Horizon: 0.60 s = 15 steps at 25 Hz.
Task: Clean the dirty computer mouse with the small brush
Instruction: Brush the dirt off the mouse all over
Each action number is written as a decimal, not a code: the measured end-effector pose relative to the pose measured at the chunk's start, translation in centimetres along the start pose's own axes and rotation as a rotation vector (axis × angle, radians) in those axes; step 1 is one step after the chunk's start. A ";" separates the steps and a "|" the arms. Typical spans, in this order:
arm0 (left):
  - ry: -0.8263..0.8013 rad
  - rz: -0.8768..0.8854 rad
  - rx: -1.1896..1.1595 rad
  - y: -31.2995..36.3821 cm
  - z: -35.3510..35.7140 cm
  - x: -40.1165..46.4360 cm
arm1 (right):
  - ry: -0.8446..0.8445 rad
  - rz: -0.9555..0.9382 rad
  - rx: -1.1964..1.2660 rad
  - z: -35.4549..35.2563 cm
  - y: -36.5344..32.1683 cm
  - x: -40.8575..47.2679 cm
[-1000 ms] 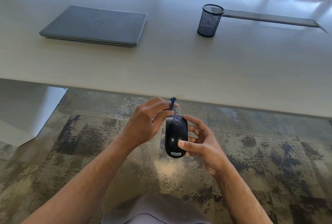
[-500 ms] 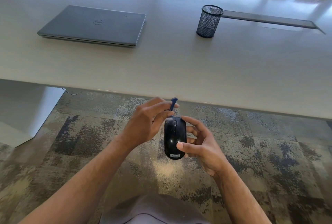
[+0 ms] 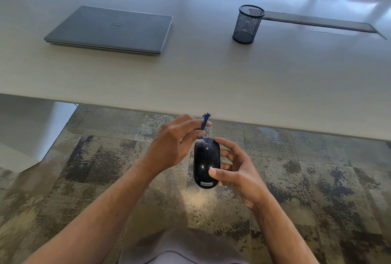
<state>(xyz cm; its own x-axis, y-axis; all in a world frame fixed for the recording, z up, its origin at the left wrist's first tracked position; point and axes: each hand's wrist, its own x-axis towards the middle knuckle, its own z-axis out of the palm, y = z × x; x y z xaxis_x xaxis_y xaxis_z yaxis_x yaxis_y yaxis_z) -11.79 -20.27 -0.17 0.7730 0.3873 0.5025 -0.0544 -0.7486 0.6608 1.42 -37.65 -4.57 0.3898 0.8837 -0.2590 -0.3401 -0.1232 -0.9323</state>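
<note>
A glossy black computer mouse with a small white label at its near end is held in the air below the table's front edge. My right hand grips it from the right, thumb on top near the label. My left hand pinches a small dark blue brush between thumb and fingers. The brush's lower end meets the mouse's front left corner, beside the scroll wheel; its upper end sticks up past my fingers. Fine pale specks show on the mouse's top.
A pale table spans the view ahead. On it lie a closed grey laptop at the left and a black mesh pen cup at the right, with a dark cable slot behind. Mottled carpet lies below.
The mouse and both hands have shifted only slightly. The brush stays at the mouse's front end, with small movement of its tip.
</note>
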 end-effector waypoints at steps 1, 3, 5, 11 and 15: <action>0.016 0.003 0.000 0.0 -0.1 0.1 | 0.004 0.001 -0.004 0.0 0.0 0.0; 0.028 0.025 -0.019 0.3 0.0 0.2 | 0.012 0.001 -0.008 0.1 0.1 0.1; -0.003 0.066 -0.043 0.8 0.4 0.2 | 0.013 -0.006 -0.005 0.2 0.2 0.2; -0.041 0.028 -0.019 0.2 0.5 -0.1 | 0.007 0.008 -0.008 -0.1 0.3 0.1; 0.006 0.019 0.015 0.1 0.2 0.0 | 0.008 0.001 -0.002 0.0 0.4 0.2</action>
<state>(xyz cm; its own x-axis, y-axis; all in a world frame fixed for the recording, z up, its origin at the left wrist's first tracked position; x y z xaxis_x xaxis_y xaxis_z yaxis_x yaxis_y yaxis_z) -11.71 -20.49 -0.19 0.7680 0.3765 0.5181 -0.0595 -0.7635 0.6431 1.36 -37.55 -4.98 0.3960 0.8802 -0.2615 -0.3389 -0.1246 -0.9325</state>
